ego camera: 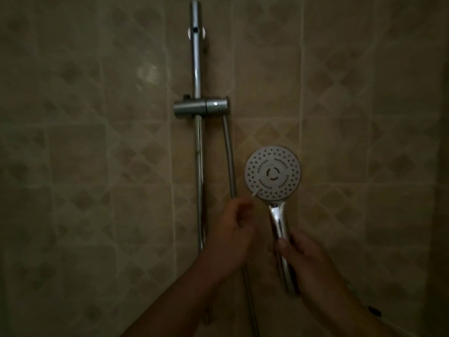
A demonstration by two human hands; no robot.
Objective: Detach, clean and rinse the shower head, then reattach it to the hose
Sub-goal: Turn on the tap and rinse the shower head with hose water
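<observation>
My right hand (303,259) grips the chrome handle of the shower head (273,172) and holds it upright, its round white spray face turned toward me. My left hand (233,222) is just left of the handle, fingers curled, fingertips close to the lower left rim of the face. A small pale sliver (256,192) sticks out at that rim; the dim light hides whether my fingers hold it. The metal hose (229,161) hangs from the holder and passes behind my left hand. My right hand hides the bottom end of the handle.
A chrome slide rail (197,69) runs vertically up the beige tiled wall, with the holder bracket (201,108) clamped across it. The hose continues downward (249,295) below my left wrist. The room is dim.
</observation>
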